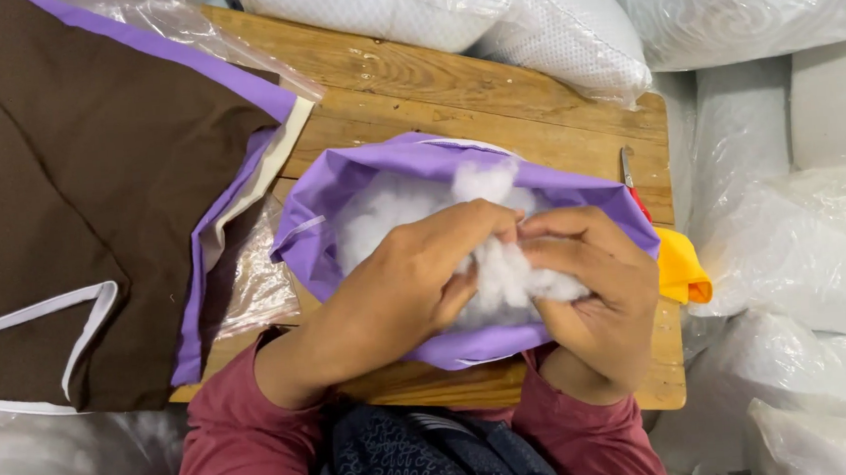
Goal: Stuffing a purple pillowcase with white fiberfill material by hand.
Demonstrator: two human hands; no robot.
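Observation:
A purple fabric cover lies open on the wooden table, stuffed with white fibre filling. My left hand presses into the opening, fingers curled over a tuft of the white filling. Opposite it, my right hand pinches the same tuft from the right, with the cover's near edge under its palm. Both hands meet at the middle of the opening. The lower part of the filling is hidden by my hands.
Brown fabric with purple and white trim covers the table's left side, over a clear plastic bag. A yellow cloth and a small metal tool lie at the right edge. Bagged white pillows surround the table.

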